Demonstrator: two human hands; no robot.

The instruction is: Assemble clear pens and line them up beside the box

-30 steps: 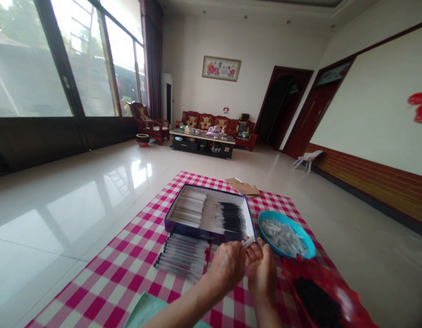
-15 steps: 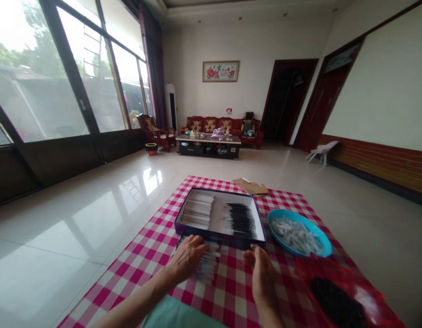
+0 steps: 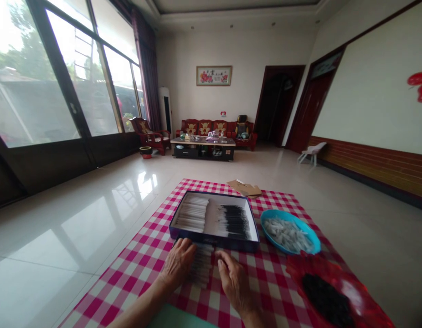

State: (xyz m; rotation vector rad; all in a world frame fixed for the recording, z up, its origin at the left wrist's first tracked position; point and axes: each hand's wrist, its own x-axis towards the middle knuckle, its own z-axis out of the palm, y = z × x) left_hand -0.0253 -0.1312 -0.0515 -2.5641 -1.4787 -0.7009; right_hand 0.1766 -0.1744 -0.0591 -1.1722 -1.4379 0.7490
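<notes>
In front of the box lies a row of thin clear tubes [image 3: 201,265], with dark ends showing at their left. My left hand [image 3: 178,263] is closed over the left part of this row, fingers bent and pressed onto it; some fingertips are hidden. At the row's right end is my right hand [image 3: 234,280], its fingers bent and the thumb apart, with nothing visible in it. Just beyond stands the shallow dark-blue box [image 3: 214,240]. It holds a stack of whitish tubes [image 3: 192,213] on the left and a bundle of thin black-ended sticks [image 3: 235,222] on the right.
A blue bowl [image 3: 316,240] of small translucent pieces [image 3: 288,234] stands right of the box. Nearer is a red plastic bag [image 3: 363,291] with black pieces [image 3: 326,298]. Brown cardboard [image 3: 247,188] lies at the far edge of the checked tablecloth [image 3: 142,262].
My right hand has moved left, from near the box's front right corner to the right end of the clear tubes. My left hand stays over the row. The view has shifted slightly.
</notes>
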